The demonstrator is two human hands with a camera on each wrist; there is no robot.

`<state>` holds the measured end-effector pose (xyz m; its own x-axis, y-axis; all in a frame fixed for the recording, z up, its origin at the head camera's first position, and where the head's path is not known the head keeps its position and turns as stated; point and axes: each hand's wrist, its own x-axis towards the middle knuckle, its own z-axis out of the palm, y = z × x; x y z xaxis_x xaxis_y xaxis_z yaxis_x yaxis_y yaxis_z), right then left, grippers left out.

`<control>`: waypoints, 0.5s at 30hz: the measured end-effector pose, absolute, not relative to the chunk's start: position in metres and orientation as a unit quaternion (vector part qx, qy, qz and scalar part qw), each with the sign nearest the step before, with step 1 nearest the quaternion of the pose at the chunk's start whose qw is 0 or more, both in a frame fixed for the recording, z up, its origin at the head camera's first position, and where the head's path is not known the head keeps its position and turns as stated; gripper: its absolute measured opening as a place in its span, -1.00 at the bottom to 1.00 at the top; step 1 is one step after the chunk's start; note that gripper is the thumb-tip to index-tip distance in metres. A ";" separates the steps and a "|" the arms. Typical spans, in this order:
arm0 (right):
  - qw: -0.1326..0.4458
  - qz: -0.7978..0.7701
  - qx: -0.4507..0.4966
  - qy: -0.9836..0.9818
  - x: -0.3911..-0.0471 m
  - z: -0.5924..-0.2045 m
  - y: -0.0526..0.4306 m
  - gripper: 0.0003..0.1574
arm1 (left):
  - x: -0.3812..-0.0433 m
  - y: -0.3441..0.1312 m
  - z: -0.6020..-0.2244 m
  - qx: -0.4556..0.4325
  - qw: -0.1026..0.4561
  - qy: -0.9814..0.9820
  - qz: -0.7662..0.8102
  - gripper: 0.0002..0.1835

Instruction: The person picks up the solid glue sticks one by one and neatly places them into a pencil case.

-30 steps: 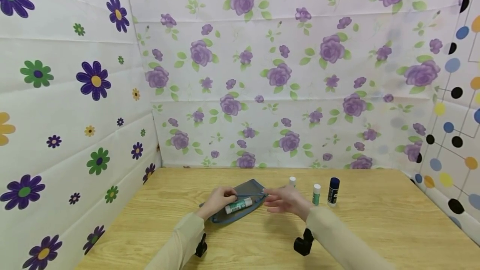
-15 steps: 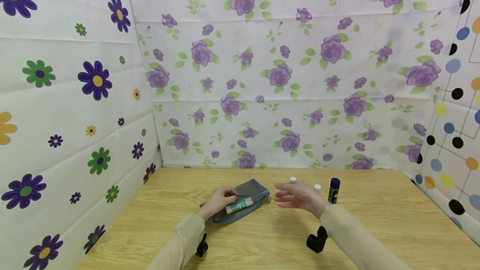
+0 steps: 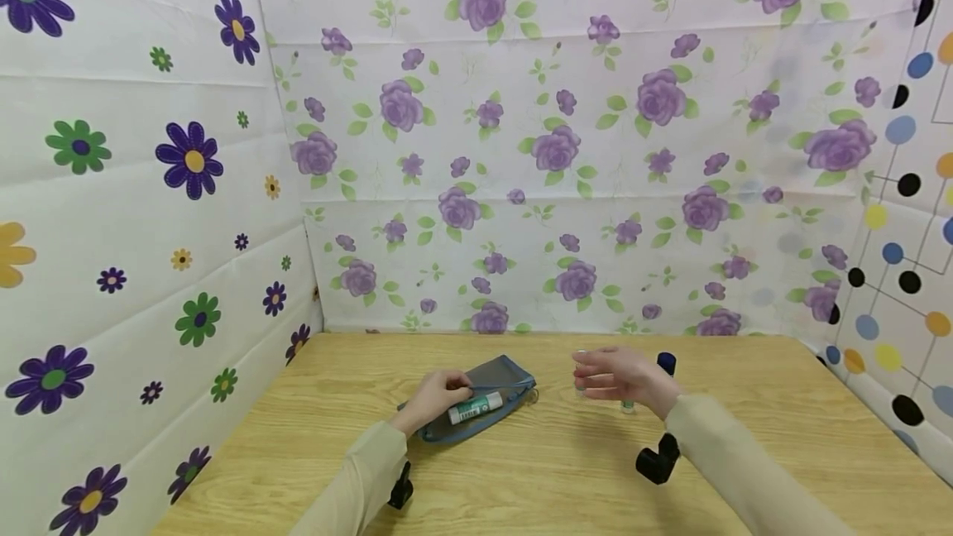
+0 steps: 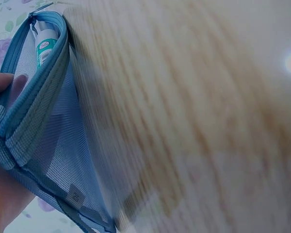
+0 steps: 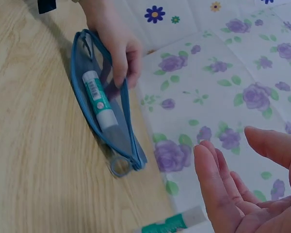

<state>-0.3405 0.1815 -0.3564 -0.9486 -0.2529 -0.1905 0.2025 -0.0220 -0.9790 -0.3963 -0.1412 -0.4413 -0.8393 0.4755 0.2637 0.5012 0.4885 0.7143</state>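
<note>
While the left hand (image 3: 439,399) pinches the rim of the blue mesh pouch (image 3: 497,373) between thumb and fingers, its mouth gapes beside that thumb, and a glue stick (image 5: 98,98) lies within, just past the fingertips. The right hand (image 3: 625,375) grips nothing: its thumb stands well apart from the fingers, which lie close together and slightly bent. Just by those fingertips is a second glue stick (image 5: 169,224), though whether they touch it I cannot tell; a third stick (image 3: 628,407) shows below the palm, and a blue-capped tube (image 3: 666,363) behind the wrist. The step in hand looks like reaching for another stick; the next move would call for bringing thumb and fingers together round it, with the pouch held open.
</note>
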 end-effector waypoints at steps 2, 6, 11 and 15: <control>0.159 -0.715 -0.033 0.680 -0.342 -0.355 0.189 -0.30 | -0.396 -0.142 -0.441 -0.285 0.015 -0.860 -0.422 -0.88; 0.149 -0.723 -0.048 0.673 -0.345 -0.354 0.205 -0.26 | -0.396 -0.142 -0.441 -0.284 0.016 -0.861 -0.422 -0.88; 0.128 -0.725 -0.069 0.673 -0.345 -0.355 0.224 -0.23 | -0.395 -0.141 -0.440 -0.282 0.018 -0.864 -0.418 -0.88; 0.100 -0.724 -0.081 0.677 -0.345 -0.354 0.238 -0.27 | -0.387 -0.138 -0.433 -0.282 0.022 -0.862 -0.420 -0.87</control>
<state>-0.3445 0.2379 -0.3537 -0.9667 -0.2554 -0.0177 0.0348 -0.0625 -0.9974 -0.3865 -0.1381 -0.4326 -0.8400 0.4679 0.2748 0.5048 0.4881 0.7120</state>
